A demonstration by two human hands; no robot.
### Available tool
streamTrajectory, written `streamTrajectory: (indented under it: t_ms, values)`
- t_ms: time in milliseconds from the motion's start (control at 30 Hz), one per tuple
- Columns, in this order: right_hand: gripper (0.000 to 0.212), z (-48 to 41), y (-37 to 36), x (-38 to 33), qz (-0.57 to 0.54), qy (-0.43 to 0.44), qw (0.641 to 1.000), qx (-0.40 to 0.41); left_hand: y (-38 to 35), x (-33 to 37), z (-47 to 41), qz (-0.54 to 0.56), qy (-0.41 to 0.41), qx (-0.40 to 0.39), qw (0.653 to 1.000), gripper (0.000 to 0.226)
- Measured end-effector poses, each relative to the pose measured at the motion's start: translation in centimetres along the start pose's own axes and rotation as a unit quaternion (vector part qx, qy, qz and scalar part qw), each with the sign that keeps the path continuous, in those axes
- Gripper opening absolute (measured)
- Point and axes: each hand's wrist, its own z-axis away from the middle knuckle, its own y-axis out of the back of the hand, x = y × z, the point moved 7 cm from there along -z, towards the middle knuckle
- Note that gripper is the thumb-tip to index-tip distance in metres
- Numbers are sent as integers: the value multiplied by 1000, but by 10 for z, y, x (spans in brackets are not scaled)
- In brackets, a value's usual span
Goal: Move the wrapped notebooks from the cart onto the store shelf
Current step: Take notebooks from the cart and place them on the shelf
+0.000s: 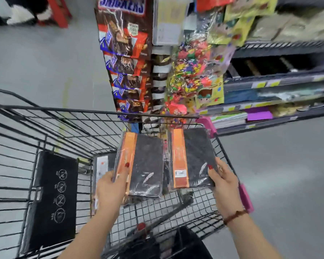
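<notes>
Both hands are up over the cart, each gripping one wrapped notebook by its near edge. Left hand [108, 189] clamps the left notebook [140, 165], thumb on the orange band along its left side; right hand [224, 182] clamps the right notebook [191, 159], thumb on its dark cover. The two notebooks match: black covers in clear plastic, an orange strip down the left, and a small white label low on the right one's strip, too blurred to read. More wrapped stock [101, 165] lies in the wire cart [67, 128] beneath them; how many I cannot tell. A black flap [52, 199] in the cart carries four round white symbols. Beyond the cart, a hanging row of candy bags [123, 53] reads "SNICKERS" at the top. The store shelf [269, 109] stands to the right, its tiers holding stacked stationery.
</notes>
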Motion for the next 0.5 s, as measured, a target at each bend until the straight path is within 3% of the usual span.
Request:
streamTrajectory:
  t_ms: [233, 500]
  values:
    - [38, 13, 79, -38, -93, 22, 994, 49, -43, 81, 60, 19, -106, -29, 994, 29]
    - [36, 19, 223, -70, -175, 62, 980, 75, -151, 129, 166, 35, -141, -51, 988, 38]
